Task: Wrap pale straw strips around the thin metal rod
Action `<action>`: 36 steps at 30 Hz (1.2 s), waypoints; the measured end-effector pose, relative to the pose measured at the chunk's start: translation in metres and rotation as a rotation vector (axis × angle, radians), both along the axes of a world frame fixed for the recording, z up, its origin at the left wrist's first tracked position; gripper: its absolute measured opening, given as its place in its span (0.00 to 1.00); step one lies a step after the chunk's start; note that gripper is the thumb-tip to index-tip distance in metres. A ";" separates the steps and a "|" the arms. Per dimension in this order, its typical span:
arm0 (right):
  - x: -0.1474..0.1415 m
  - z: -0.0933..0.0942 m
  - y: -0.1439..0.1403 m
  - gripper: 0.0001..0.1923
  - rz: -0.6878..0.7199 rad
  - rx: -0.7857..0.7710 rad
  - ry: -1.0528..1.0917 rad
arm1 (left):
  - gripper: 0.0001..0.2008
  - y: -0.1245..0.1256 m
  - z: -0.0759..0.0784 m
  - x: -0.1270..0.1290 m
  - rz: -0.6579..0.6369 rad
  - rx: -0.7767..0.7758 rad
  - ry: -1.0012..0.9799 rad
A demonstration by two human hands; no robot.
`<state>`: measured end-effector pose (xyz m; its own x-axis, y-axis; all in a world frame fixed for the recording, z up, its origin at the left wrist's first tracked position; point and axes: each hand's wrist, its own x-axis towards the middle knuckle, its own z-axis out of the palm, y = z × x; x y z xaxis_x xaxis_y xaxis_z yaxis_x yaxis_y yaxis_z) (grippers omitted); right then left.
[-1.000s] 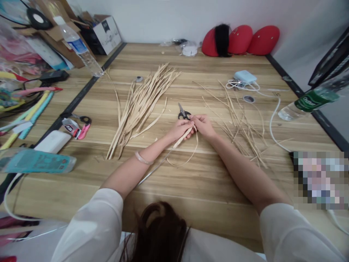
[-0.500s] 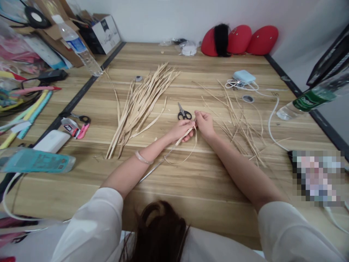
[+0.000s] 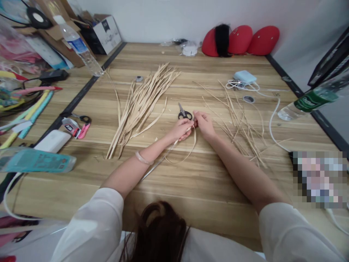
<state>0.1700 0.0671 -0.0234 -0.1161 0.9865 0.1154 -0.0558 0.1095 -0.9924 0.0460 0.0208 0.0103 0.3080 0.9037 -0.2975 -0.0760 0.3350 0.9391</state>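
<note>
Woven straw piece (image 3: pixel 188 129) sits near the middle of the counter (image 3: pixel 207 189), mostly hidden from me inside the left grip (image 3: pixel 180 131), which is closed around it. I see a thin metal rod (image 3: pixel 153 168) slanting away from its lower end towards the near side, though I cannot tell how far it reaches into the weave. My right grip (image 3: pixel 204 124) is close beside the upper end with thumb and fingertips (image 3: pixel 195 113) drawn in, and I cannot tell whether they pinch a strand or only each other. A trailing strand (image 3: pixel 195 140) hangs from between the hands and curves back towards the rod, and that loop worries me most: catch it on the rod or under the left forearm (image 3: pixel 129 171), and one tug could kink or split it. If the left grip slackens while the right one pulls, I judge the weave could loosen or turn out of line. Black-handled scissors (image 3: pixel 185 114) lie just beyond the fingertips, so a careless push forward would knock them or bring knuckles against metal. On my right, loose thin strands (image 3: pixel 240 125) lie criss-crossed near the right forearm (image 3: pixel 237 165), and a sideways sweep would drag them along. Farther left, the strip bundle (image 3: pixel 147 98) lies apart from both hands, so only a wide swing would scatter it
</note>
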 end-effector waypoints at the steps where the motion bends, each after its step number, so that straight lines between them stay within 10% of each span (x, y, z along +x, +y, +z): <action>1: 0.000 -0.001 0.000 0.26 0.006 -0.003 -0.016 | 0.10 0.000 -0.001 0.000 0.008 -0.003 -0.006; 36: -0.004 -0.009 -0.009 0.14 0.104 0.139 0.017 | 0.07 0.017 -0.002 -0.012 0.271 -0.159 -0.240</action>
<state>0.1656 0.0584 -0.0322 -0.2133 0.9437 0.2528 -0.0906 0.2385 -0.9669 0.0343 0.0374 0.0081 0.1424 0.9101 -0.3891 -0.3924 0.4128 0.8220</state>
